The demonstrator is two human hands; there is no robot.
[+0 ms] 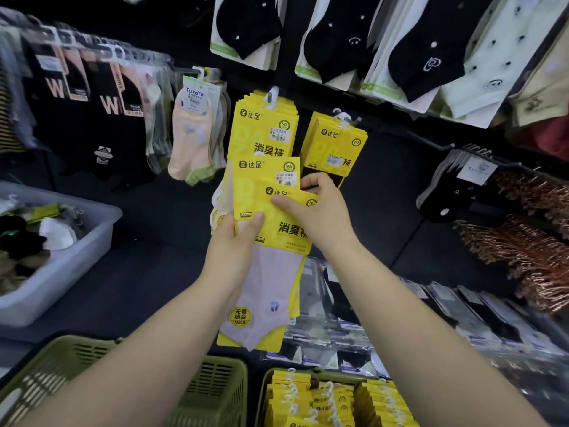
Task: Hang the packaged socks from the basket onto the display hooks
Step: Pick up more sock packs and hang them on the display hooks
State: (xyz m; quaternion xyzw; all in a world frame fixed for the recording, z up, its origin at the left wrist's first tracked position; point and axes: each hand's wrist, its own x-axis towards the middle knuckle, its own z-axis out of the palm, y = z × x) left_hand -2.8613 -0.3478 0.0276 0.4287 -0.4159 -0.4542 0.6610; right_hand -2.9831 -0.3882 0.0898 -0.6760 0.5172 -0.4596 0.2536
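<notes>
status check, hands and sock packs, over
Left hand and right hand both grip the yellow sock packs. Not on the display hook yet. Hook already crowded with hanging packs.

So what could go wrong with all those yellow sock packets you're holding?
1. The left hand and right hand grip several flat yellow sock packets fanned together. One might slip out and fall, perhaps beside the green plastic basket rather than into it.
2. The display hook above already carries a thick stack of hanging yellow packets. Another may be hard to thread on, or could knock some loose.
</notes>
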